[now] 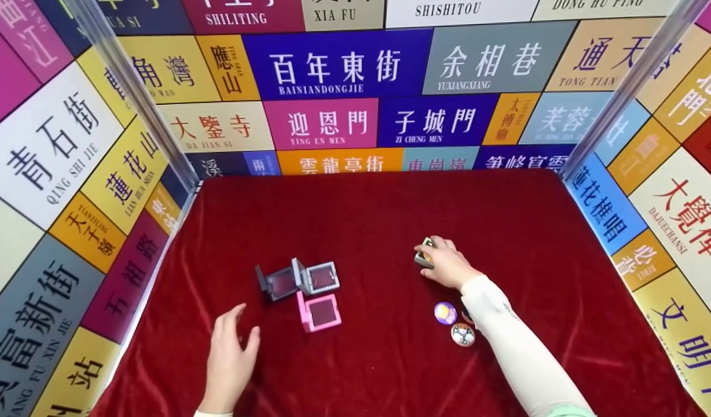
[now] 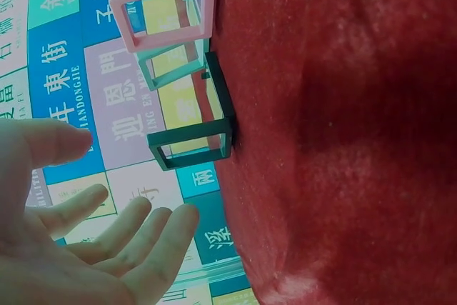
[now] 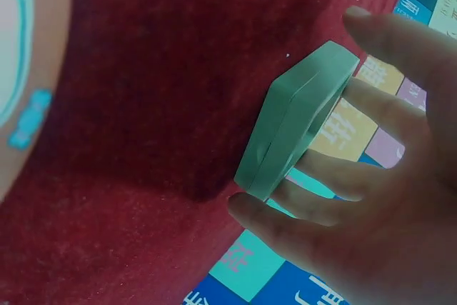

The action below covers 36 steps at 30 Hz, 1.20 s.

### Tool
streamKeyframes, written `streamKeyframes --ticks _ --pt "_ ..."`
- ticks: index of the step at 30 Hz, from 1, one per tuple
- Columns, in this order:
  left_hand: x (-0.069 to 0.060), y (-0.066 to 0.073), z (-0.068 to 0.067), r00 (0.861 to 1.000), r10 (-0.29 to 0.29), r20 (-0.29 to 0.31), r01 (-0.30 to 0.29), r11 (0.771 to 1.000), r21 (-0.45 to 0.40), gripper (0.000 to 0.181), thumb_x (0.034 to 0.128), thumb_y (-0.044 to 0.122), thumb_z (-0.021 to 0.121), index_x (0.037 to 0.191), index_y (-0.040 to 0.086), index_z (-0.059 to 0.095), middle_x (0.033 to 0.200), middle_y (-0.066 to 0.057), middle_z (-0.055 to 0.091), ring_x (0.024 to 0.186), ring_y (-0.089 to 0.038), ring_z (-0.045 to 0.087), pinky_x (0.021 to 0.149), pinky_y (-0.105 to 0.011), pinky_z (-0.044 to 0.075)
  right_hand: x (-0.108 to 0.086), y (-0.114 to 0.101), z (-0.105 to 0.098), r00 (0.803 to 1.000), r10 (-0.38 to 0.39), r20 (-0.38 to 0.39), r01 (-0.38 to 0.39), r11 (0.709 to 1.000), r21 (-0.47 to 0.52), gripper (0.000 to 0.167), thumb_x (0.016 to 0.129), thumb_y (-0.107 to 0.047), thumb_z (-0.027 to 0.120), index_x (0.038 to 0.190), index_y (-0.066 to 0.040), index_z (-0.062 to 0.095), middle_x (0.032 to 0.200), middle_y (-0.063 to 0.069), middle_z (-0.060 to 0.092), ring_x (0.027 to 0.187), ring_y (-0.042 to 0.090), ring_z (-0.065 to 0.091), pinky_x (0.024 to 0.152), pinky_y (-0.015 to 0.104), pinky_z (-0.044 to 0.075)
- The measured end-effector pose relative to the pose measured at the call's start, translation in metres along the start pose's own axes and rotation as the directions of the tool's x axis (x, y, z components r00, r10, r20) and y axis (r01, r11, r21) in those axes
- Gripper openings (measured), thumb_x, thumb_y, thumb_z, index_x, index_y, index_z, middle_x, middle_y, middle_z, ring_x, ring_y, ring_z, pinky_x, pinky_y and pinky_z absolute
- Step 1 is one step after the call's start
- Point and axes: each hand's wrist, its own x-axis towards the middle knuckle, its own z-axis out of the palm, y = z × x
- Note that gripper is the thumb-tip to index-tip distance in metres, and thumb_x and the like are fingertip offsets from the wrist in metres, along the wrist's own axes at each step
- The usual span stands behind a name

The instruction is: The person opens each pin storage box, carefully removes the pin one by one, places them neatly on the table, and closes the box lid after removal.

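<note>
- A person's right hand (image 1: 450, 264) curves its fingers round a grey case (image 3: 285, 119) at the right of centre; the thumb extends along one end of the case, away from the other fingers.
- The left hand (image 1: 233, 347) holds nothing, its fingers relaxed and thumb apart, just left of a cluster of small frames.
- Behind the scene rises a wall of coloured panels (image 1: 338, 66) bearing Chinese place names with Latin spellings, metal poles (image 1: 639, 87) standing at the corners.
- A worktop draped in deep red cloth (image 1: 378, 226) fills the foreground.
- A cream sleeve (image 1: 523, 347) covers the right arm, which stretches across the cloth.
- Three hinged frames with clear panes stand opened left of centre: a black frame (image 1: 283, 284), a pale grey frame (image 1: 321, 278) close on its right, and a pink frame (image 1: 322, 313) nearer the camera.
- The grey case sits tilted within the right hand, well apart from the frames; whether it touches the cloth cannot be told.
- Beside the right forearm lie round badges, one purple and yellow (image 1: 445, 313), one patterned (image 1: 463, 335), another mostly hidden by the sleeve.
</note>
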Motion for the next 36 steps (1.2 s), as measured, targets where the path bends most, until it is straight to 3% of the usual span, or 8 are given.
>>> streamKeyframes --ticks 11,17,21,25,28,31,33,36 --pt "-0.001 -0.002 0.003 0.998 -0.051 0.045 0.052 0.998 -0.027 0.049 0.1013 0.004 0.073 0.148 0.000 0.058 0.141 -0.021 0.057 0.130 -0.035 0.058 0.099 -0.055 0.057 0.008 0.012 0.009 0.996 -0.006 -0.088 0.002 0.999 -0.044 0.054 0.090 -0.017 0.088 0.140 -0.009 0.068 0.128 0.027 0.055 0.119 0.047 0.054 0.088 0.065 0.053" --pt "-0.002 -0.003 0.002 1.000 -0.022 0.010 0.023 0.998 -0.051 0.046 0.0999 0.000 0.073 0.145 0.000 0.061 0.135 -0.020 0.062 0.127 -0.036 0.061 0.095 -0.056 0.058 0.003 0.007 0.005 0.987 -0.117 -0.105 0.111 0.992 -0.066 0.052 0.086 -0.016 0.090 0.135 -0.012 0.073 0.124 0.023 0.060 0.112 0.043 0.058 0.091 0.059 0.054" --pt "-0.002 -0.001 0.002 0.999 -0.027 0.017 0.028 0.998 -0.065 0.040 0.1007 0.001 0.073 0.140 0.002 0.066 0.126 -0.015 0.069 0.120 -0.031 0.067 0.095 -0.054 0.059 -0.008 -0.014 -0.001 0.966 -0.211 -0.152 0.198 0.975 -0.097 0.052 0.084 -0.018 0.090 0.134 -0.014 0.075 0.121 0.018 0.065 0.108 0.038 0.060 0.087 0.054 0.057" --pt "-0.005 0.008 0.005 1.000 0.018 0.006 -0.017 0.990 -0.137 0.032 0.1001 -0.003 0.073 0.132 0.004 0.072 0.117 -0.006 0.074 0.110 -0.022 0.072 0.090 -0.047 0.061 -0.026 -0.050 -0.014 0.925 -0.315 -0.215 0.298 0.949 -0.107 0.054 0.083 -0.022 0.090 0.135 -0.016 0.076 0.124 0.014 0.068 0.109 0.034 0.062 0.083 0.053 0.059" --pt "-0.006 0.023 0.009 0.996 0.090 0.011 -0.084 0.965 -0.247 0.032 0.0983 -0.006 0.075 0.127 0.007 0.075 0.113 -0.001 0.076 0.106 -0.018 0.072 0.085 -0.040 0.062 -0.039 -0.080 -0.022 0.885 -0.398 -0.240 0.386 0.917 -0.098 0.060 0.082 -0.025 0.090 0.139 -0.017 0.073 0.128 0.011 0.068 0.112 0.031 0.063 0.085 0.050 0.059" --pt "-0.009 0.043 0.018 0.983 0.171 0.067 -0.132 0.912 -0.389 0.037 0.0971 -0.005 0.077 0.130 0.011 0.074 0.115 0.000 0.076 0.109 -0.020 0.072 0.086 -0.036 0.062 -0.054 -0.111 -0.027 0.852 -0.472 -0.227 0.470 0.880 -0.066 0.066 0.082 -0.029 0.091 0.143 -0.017 0.069 0.129 0.008 0.068 0.113 0.026 0.063 0.089 0.047 0.058" --pt "-0.012 0.058 0.026 0.964 0.230 0.131 -0.144 0.871 -0.470 0.045 0.0968 0.000 0.080 0.138 0.014 0.069 0.125 -0.002 0.074 0.117 -0.022 0.069 0.090 -0.037 0.061 -0.065 -0.130 -0.028 0.835 -0.510 -0.207 0.517 0.856 -0.022 0.070 0.082 -0.031 0.092 0.146 -0.019 0.067 0.130 0.006 0.068 0.114 0.024 0.062 0.092 0.046 0.057" --pt "-0.018 0.077 0.039 0.915 0.334 0.228 -0.160 0.818 -0.553 0.065 0.0956 0.013 0.085 0.154 0.015 0.057 0.147 -0.007 0.062 0.134 -0.029 0.060 0.099 -0.042 0.059 -0.079 -0.154 -0.027 0.807 -0.559 -0.189 0.575 0.818 0.036 0.075 0.082 -0.033 0.094 0.149 -0.019 0.064 0.131 0.004 0.067 0.115 0.021 0.062 0.095 0.043 0.056"
